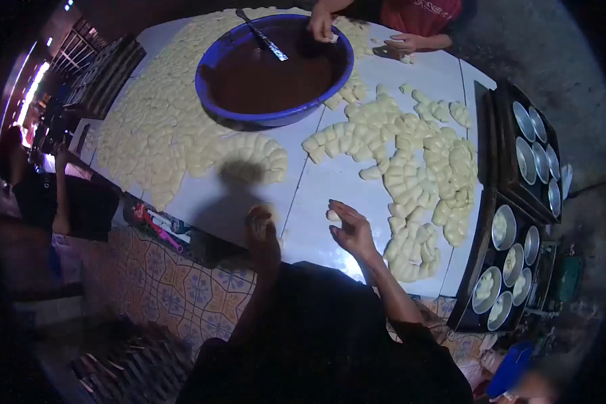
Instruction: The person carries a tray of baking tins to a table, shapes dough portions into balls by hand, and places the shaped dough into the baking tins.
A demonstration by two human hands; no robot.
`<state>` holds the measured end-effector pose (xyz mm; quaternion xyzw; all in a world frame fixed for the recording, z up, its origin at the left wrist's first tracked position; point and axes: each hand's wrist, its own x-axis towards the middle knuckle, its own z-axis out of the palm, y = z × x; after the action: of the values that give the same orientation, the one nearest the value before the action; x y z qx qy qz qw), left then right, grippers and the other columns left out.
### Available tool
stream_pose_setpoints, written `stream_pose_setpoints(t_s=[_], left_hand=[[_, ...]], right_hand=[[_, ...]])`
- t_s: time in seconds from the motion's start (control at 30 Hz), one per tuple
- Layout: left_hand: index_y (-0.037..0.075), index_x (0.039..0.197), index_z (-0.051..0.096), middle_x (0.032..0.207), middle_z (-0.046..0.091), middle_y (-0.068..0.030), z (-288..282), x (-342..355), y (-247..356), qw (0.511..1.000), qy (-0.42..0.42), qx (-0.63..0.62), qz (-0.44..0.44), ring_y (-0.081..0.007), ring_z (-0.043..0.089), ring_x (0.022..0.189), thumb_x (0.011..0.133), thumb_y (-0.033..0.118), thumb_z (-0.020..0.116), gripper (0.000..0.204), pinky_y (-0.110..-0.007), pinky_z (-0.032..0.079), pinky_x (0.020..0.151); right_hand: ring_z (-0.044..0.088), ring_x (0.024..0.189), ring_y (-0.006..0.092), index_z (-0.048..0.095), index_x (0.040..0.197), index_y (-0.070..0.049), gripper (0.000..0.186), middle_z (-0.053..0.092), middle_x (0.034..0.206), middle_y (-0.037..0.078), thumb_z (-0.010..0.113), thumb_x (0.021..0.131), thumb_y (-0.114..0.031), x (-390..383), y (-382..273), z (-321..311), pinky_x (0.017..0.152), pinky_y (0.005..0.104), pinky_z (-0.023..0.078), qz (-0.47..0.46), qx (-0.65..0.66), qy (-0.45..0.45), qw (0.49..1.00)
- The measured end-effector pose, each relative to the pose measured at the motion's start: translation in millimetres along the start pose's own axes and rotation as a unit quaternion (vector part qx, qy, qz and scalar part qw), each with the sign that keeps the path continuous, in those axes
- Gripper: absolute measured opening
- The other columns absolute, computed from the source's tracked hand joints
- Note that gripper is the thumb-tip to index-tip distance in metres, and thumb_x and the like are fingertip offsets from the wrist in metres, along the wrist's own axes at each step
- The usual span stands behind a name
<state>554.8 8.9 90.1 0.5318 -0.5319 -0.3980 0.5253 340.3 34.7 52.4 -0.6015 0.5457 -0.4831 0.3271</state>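
Observation:
My left hand [263,236], in shadow at the table's near edge, curls around a pale piece of dough [269,211]. To its right, my right hand [352,230] is low over the white tabletop [310,225], a small dough ball [332,215] between its thumb and fingers. Many soft, cream-coloured dough pieces [411,178] lie pressed together to the right of my hands. Another spread of dough pieces [161,114] covers the left side, its nearest cluster beyond my left hand.
A blue basin [269,120] of brown filling, with a foil-wrapped utensil [266,39], stands at the far middle. Across the table, a co-worker's hands [323,25] handle dough. Dark trays of round metal tins [526,161] line the right. Another person [60,195] stands left.

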Motion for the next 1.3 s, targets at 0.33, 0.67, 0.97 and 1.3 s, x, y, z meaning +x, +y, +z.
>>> stream_pose_setpoints(t_s=[0.33,0.67,0.97,1.3], left_hand=[[-0.001,0.141,0.028,0.146,0.032,-0.0167,-20,-7,-67,0.745,-0.091,0.650,0.122,-0.0330,0.032,0.134,0.093,0.028,0.041,0.057,-0.060,0.022,0.106],[0.003,0.136,0.040,0.134,0.045,-0.0176,-5,16,-23,0.814,-0.078,0.574,0.050,-0.0331,0.040,0.129,0.082,0.016,0.059,0.059,-0.062,0.028,0.102],[-0.003,0.114,0.061,0.104,0.064,-0.0070,74,-5,53,0.946,-0.256,-0.174,-0.097,-0.0110,0.058,0.095,0.090,0.008,0.061,0.027,-0.023,0.046,0.084],[-0.008,0.109,0.061,0.098,0.066,-0.0093,61,9,37,0.913,-0.294,-0.235,-0.156,-0.0114,0.061,0.086,0.085,0.003,0.065,0.027,-0.024,0.048,0.078]], right_hand=[[0.049,0.115,0.0349,0.052,0.126,-0.005,0.053,0.055,0.124,0.015,0.055,0.073,0.002,72,-20,104,0.096,0.0399,0.042,-0.146,-0.162,-0.205,0.954],[0.054,0.091,0.0116,0.066,0.097,-0.004,0.021,0.056,0.109,0.004,0.069,0.077,-0.003,25,-60,-28,0.075,0.0266,0.043,0.072,0.268,-0.084,0.957],[0.058,0.095,0.0156,0.064,0.106,-0.002,0.027,0.054,0.111,0.009,0.068,0.079,-0.002,2,-101,-26,0.072,0.0245,0.048,0.040,0.031,0.168,0.984],[0.057,0.085,0.0183,0.068,0.101,0.001,0.019,0.056,0.094,0.011,0.060,0.086,-0.007,7,-102,-22,0.072,0.0259,0.046,0.060,0.052,0.148,0.986]])
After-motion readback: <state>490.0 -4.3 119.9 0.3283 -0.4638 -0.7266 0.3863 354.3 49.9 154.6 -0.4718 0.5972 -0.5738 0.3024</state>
